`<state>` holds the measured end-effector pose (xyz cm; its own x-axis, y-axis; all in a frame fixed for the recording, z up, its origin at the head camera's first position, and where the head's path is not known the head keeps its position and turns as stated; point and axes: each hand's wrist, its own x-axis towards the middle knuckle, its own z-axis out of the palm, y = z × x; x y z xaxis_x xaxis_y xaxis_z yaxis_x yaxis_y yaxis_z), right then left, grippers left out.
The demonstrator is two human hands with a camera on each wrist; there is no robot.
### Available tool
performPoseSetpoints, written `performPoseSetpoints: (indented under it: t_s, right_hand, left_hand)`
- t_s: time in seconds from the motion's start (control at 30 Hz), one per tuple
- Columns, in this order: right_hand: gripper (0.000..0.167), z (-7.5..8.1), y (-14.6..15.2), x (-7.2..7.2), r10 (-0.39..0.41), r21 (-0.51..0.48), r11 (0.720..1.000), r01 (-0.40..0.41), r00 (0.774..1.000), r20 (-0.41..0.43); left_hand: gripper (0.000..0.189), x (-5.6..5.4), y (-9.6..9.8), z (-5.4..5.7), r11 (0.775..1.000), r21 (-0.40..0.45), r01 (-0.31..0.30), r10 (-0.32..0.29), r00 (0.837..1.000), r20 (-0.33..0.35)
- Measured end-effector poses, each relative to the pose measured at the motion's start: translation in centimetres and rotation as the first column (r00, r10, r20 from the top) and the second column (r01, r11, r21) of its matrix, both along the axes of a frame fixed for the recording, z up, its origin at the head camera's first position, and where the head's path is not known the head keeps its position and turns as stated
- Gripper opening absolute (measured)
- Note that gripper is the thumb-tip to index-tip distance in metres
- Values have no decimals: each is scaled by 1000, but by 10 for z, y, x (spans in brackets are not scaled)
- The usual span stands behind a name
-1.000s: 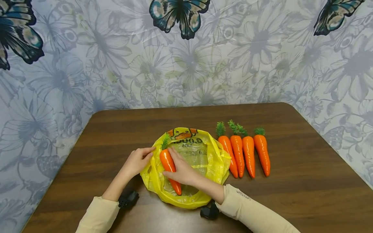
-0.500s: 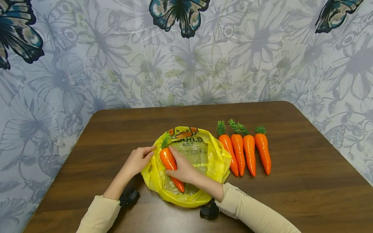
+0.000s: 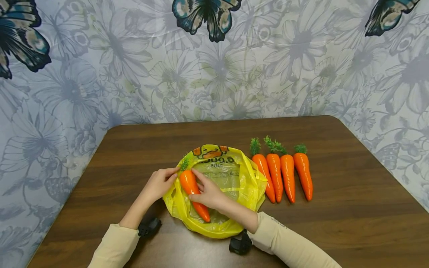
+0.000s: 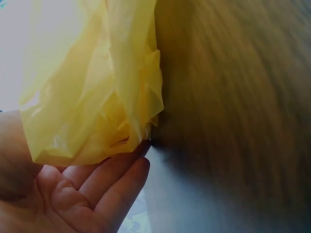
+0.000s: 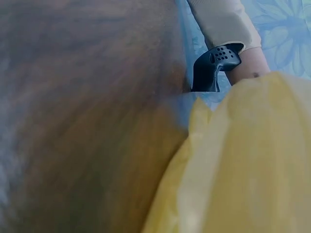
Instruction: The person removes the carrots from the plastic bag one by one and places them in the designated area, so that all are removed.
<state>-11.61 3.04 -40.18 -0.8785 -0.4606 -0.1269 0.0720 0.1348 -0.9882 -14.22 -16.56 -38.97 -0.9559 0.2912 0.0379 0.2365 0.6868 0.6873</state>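
Note:
A yellow plastic bag [image 3: 252, 175] with a rolled-down rim lies wide open on the table. My right hand [image 3: 209, 192] reaches over it and holds an orange carrot [image 3: 188, 182] with a green leafy top, thumb on one side and fingers on the other. The carrot slants across the bag's left part, tip toward me. At the left rim, my left hand [image 3: 160, 185] grips the bag's edge. In the left wrist view, its fingers [image 4: 121, 182] lie against the folded yellow plastic [image 4: 87, 97]. The right wrist view shows the bag's side [image 5: 252, 160] but hides my right hand.
Several carrots [image 3: 287, 176] lie side by side just right of the bag, the leftmost touching or nearly touching it. The brown wooden table [image 3: 352, 208] ends at a patterned wall covering [image 3: 234, 82]. A black wrist camera [image 3: 149, 227] sits under the left forearm.
The carrot's leafy end has swung slightly left toward my left hand, with my right hand's fingers following it. My left hand has stayed at the bag's rim.

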Motion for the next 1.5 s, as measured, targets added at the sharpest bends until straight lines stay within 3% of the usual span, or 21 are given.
performPoseSetpoints:
  t_s: [0.37, 0.87, 1.5]
  right_hand:
    - [77, 10, 8, 4, 63, -191, 981, -42, 992, 110]
    - [76, 24, 30, 4, 60, -258, 965, -34, 994, 93]
    - [78, 41, 74, 2, -8, -255, 967, 22, 998, 55]
  left_hand:
    - [27, -2, 2, -1, 1000, 20, -3, 3, 1000, 15]
    - [32, -2, 1, -1, 1000, -4, -9, 9, 1000, 14]
    - [33, -2, 1, -2, 1000, -16, -16, 17, 999, 30]
